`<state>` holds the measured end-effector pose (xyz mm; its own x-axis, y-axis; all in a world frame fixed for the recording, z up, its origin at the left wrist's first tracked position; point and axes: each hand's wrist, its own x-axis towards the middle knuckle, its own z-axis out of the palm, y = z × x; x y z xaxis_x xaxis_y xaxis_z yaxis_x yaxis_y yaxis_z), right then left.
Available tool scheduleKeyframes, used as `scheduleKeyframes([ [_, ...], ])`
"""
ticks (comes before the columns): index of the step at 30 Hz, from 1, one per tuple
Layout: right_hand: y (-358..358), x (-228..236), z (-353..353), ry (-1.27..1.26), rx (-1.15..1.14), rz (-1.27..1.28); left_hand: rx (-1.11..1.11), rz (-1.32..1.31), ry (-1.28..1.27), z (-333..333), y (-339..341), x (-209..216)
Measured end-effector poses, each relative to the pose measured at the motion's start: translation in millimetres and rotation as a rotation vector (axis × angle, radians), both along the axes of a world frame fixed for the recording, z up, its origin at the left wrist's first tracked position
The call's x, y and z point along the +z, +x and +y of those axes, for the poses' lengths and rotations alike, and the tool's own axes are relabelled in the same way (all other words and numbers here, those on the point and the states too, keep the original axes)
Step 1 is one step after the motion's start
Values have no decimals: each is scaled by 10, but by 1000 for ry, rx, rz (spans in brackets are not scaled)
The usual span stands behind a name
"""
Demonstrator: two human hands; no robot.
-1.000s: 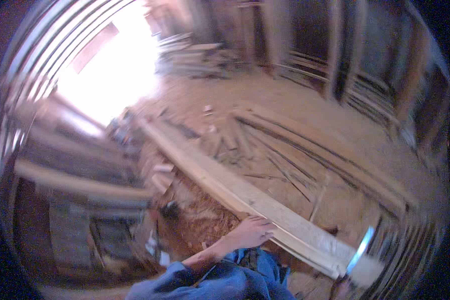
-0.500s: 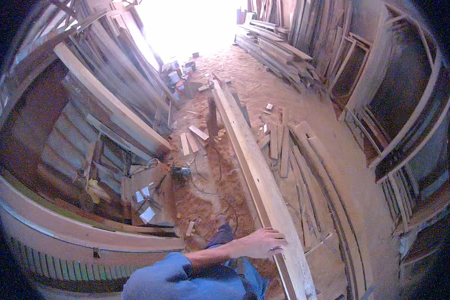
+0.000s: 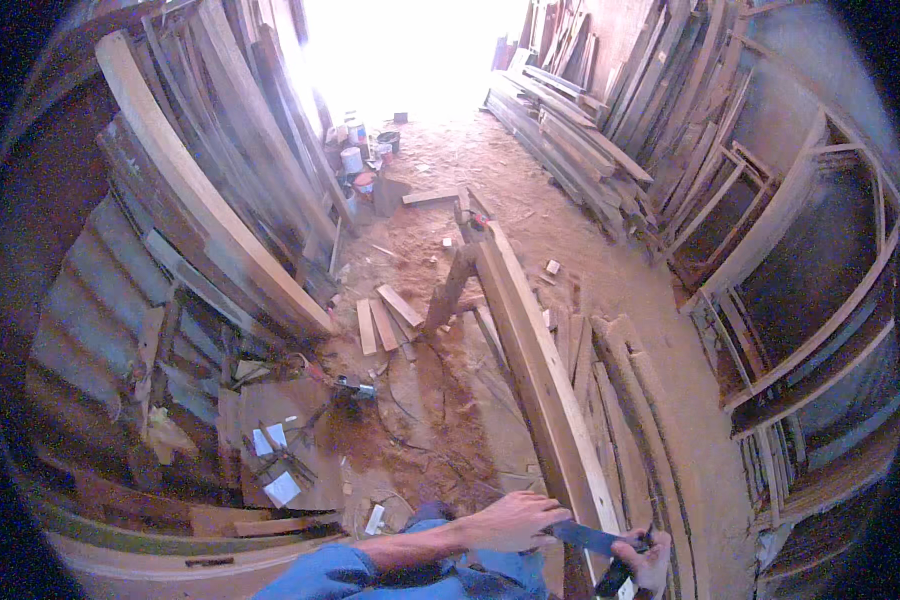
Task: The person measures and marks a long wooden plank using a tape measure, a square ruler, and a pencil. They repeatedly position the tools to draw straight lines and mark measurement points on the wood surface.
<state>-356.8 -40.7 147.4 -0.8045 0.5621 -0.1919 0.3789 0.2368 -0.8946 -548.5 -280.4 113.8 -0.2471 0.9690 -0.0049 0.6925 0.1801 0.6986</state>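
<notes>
Left hand rests on a dark flat blade at the near end of the long plank; right hand grips its handle; no fresh marks visible on the plank

The person wears a blue long-sleeved shirt — the left sleeve is pushed up to about the elbow, baring the forearm. Both the left hand and the right hand are bare — no gloves.
</notes>
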Motion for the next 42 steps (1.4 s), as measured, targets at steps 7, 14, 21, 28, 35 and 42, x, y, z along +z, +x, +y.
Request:
scheduleKeyframes([
  [7, -1606, 19, -503, -197, 99, 260, 425, -64, 219, -915, -1030, -40],
  [14, -3015, -190, -268, -184, 586, -136, 723, -144, 105, -1185, -1769, 128],
  [21, -4930, -712, -79, -414, 943, -24, 901, -55, 64, -1033, -3157, 1],
  [28, -6691, -949, 562, -518, 788, -181, 887, 139, 345, 62, -4717, -228],
  [35, -8039, -1459, 798, -520, 841, -112, 870, 209, 251, 1044, -5709, -734],
  [42, -8526, -1731, 709, -582, 882, -114, 982, 268, 120, 1293, -6087, -1115],
])
